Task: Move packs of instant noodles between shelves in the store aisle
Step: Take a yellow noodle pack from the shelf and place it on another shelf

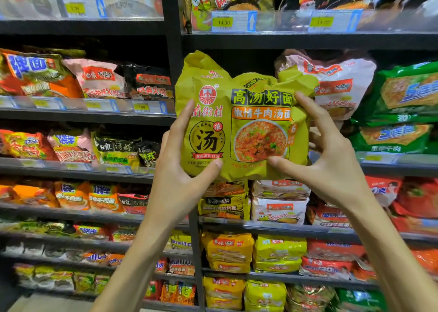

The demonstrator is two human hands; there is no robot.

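Two hands on yellow noodle multipack (239, 122), held upright in front of shelving upright (171, 51). Left hand (182, 176): thumb pressed on lower front, fingers spread along left edge. Right hand (331, 160): thumb on lower front, fingers spread and curled round right edge. Behind, pink pack (336, 84) and green packs (403, 108) on right shelf (391, 162).

The yellow pack (239, 122) reads "高汤好面", "南街村" and a large "汤". Above it, a price tag (224, 22) shows "14.00"; left, another tag (141, 107) "3.00".
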